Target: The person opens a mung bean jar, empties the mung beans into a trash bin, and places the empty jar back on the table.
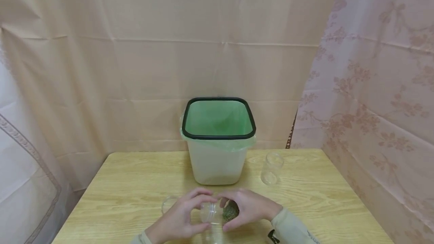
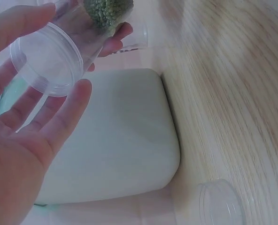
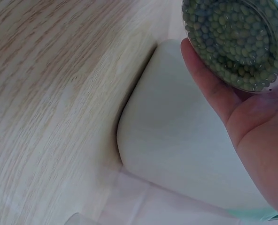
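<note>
1. One clear round piece (image 1: 168, 203) on the table (image 1: 118, 183), far left, just beside the left hand and partly hidden by it; lid or jar, can't tell.
2. Left hand (image 1: 184, 214): thumb and fingers curled round the flanged end of the bean jar (image 1: 230, 212), pinching the rim. Lid on or off, can't tell.
3. Bean jar: between both hands, in front of the bin (image 1: 217, 161), looks held clear of the table. Key relation: long axis runs roughly left–right, flanged end toward left hand, base toward right hand. Green beans (image 2: 108, 11) sit at the base end, so nearer the right hand; left hand is nearer the rim.
4. Right hand (image 1: 249, 208): wrapped round the base end, gripping it; beans press against the base in the right wrist view.
5. Clear jar (image 1: 272, 168): upright, right of the bin, apart from both hands.
</note>
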Tool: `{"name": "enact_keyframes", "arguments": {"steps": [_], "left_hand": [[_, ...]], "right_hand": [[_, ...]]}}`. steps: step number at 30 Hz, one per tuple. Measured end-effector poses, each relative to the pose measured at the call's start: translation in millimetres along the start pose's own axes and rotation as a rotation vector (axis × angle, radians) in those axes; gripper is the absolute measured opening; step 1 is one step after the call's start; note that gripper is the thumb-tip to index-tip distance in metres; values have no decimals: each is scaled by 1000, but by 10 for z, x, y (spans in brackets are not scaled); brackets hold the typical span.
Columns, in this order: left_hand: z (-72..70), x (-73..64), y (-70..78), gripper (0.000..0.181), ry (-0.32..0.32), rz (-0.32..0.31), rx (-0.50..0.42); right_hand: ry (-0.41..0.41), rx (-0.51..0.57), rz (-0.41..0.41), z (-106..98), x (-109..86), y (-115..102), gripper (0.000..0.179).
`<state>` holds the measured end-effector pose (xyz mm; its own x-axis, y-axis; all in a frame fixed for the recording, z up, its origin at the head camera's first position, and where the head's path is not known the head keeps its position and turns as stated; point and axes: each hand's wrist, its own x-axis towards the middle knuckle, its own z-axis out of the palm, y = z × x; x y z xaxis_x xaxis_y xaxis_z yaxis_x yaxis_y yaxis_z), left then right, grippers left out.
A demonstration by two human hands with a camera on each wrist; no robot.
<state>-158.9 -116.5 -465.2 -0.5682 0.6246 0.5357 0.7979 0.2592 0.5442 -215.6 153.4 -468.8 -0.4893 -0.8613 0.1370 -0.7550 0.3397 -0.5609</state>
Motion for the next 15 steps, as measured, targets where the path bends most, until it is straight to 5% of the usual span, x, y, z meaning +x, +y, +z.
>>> {"name": "enact_keyframes", "arguments": {"steps": [3,15], "left_hand": [[-5,-5,27,56,0,-58,-56],[12,21,61,53,13,-131,-115]], "right_hand": [[-5,0,7,-4,7,-2,72],[-8,14,33,-8,-17,17,72]]}}
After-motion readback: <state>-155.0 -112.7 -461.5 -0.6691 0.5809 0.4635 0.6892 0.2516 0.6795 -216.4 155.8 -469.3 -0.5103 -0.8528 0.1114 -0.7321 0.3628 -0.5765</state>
